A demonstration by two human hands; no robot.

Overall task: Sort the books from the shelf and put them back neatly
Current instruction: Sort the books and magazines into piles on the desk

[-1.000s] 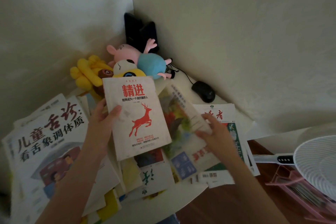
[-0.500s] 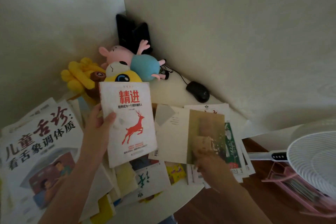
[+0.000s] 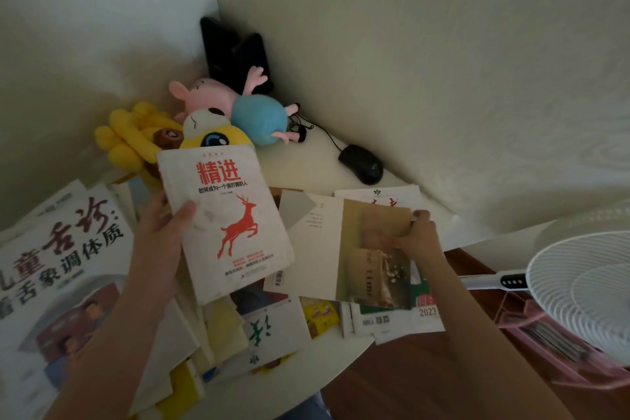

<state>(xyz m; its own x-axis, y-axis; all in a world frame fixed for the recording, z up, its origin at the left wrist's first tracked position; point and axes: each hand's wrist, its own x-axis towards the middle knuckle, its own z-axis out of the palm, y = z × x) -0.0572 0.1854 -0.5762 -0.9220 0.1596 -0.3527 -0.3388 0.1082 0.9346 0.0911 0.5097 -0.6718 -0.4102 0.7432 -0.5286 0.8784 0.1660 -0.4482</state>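
Two books up: you've got one in each hand, both over the messy pile on the white table (image 3: 306, 160).
Far left: a big white book (image 3: 61, 266) with black brush lettering lies flat on top of the stack, just beside your left forearm.
Left hand (image 3: 160, 239): thumb on the front cover, fingers behind it, so you're gripping the deer book by its left edge.
Deer book (image 3: 225, 222): white cover with a red title and a red deer, held tilted above the loose books. Its top edge covers part of the yellow plush (image 3: 136, 136).
Back corner: the plush pig (image 3: 238, 106) lies next to the yellow plush, and the black mouse (image 3: 361, 164) sits well clear of the books.
Olive book (image 3: 341, 249): white and olive cover, just right of the deer book, over the magazines (image 3: 402, 320).
Right hand (image 3: 421, 239): fingers curled round the olive book's right edge, holding it.
Far right: the white fan (image 3: 586, 290), with a pink rack (image 3: 545, 334) under it.
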